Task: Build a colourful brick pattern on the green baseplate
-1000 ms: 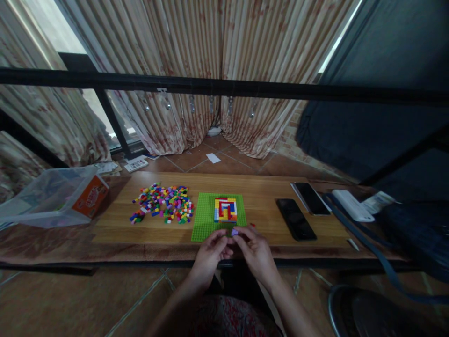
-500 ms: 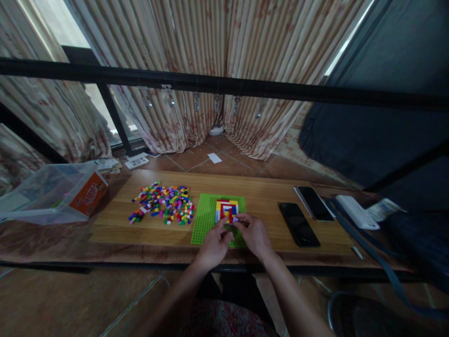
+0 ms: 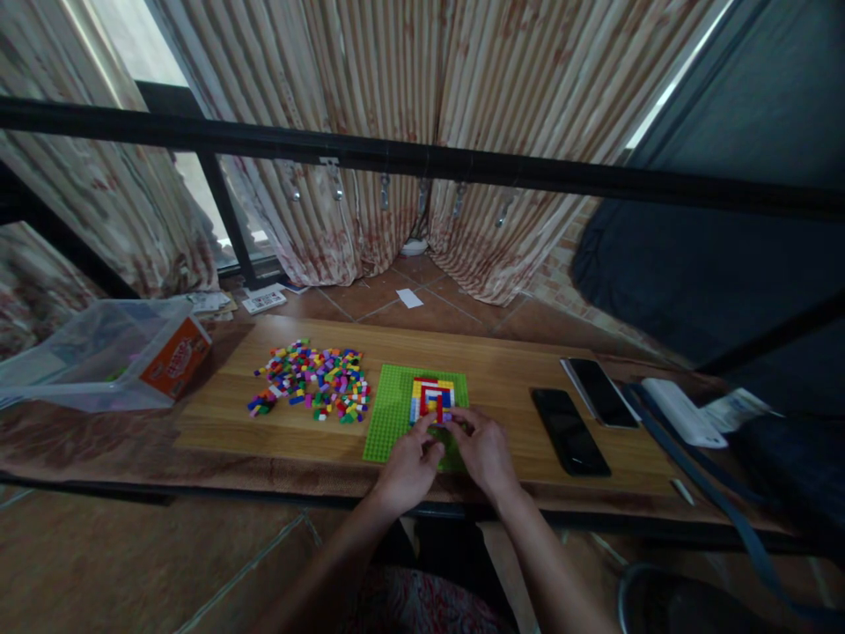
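Observation:
A green studded baseplate (image 3: pixel 389 414) lies on the wooden board, carrying a square build of toy bricks (image 3: pixel 432 391) with nested red, yellow, white and blue outlines. My left hand (image 3: pixel 410 465) is over the plate's near edge, index finger touching the front of the build, thumb held apart from it. From the right, my right hand (image 3: pixel 485 447) pinches a small purple brick (image 3: pixel 447 417) at the build's front right corner; its fingers partly cover the brick. Both hands hide the near part of the plate.
Loose coloured bricks (image 3: pixel 317 379) are heaped left of the plate. A clear plastic box (image 3: pixel 99 370) with an orange label stands farther left. Two dark phones, one nearer (image 3: pixel 569 431) and one farther (image 3: pixel 602 392), lie to the right. A black metal rail (image 3: pixel 396 158) crosses beyond the table.
The view has shifted slightly, so the table things appear a little farther right. My hands stay at the front of the build, with only small finger movement.

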`<state>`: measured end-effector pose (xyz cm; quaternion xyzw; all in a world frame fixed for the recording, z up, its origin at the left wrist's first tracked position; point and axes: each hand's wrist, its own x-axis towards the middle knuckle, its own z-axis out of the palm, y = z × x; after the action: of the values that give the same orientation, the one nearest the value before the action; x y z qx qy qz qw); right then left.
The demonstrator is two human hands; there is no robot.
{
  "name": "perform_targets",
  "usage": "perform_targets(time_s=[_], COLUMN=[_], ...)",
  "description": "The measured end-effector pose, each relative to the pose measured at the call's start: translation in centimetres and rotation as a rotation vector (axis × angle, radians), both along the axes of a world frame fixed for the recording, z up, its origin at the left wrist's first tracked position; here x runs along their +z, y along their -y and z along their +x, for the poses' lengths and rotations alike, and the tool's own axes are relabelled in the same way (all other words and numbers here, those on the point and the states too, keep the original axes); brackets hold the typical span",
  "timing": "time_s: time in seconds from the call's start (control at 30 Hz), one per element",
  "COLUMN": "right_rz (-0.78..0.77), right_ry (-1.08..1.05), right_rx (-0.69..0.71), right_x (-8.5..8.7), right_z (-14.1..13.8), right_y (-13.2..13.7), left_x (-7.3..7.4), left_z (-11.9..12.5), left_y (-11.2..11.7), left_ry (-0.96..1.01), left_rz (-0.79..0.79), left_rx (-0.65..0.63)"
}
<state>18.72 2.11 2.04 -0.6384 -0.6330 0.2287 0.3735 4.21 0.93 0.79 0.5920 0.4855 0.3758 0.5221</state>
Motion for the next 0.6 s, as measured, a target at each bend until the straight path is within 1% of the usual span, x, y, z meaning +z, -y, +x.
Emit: perform_targets(time_s=[0.13,0.3,0.47,0.6], right_rz=[-0.021,0.004,0.021,0.039], right_ry=[-0.093,-0.151,-0.164,-0.206], right_rx=[-0.033,-0.065,-0.058,-0.082], right_x=[-0.4,-0.7,-0.7,-1.0], right_z=[-0.3,-0.3,-0.3,-0.4], right_y=[0.2,0.3,0.2,-0.1], left_x=[0.1,0.8,1.6,1.7], left_z=[0.0,-0.1,-0.1,-0.1], left_y=[0.1,0.2,0.4,0.4], left_ry=[-0.057,-0.232,-0.538,-0.797], left_rz=[0.040,0.078,0.187,0.315], left_rx=[-0.007,-0.060,-0.108,-0.192])
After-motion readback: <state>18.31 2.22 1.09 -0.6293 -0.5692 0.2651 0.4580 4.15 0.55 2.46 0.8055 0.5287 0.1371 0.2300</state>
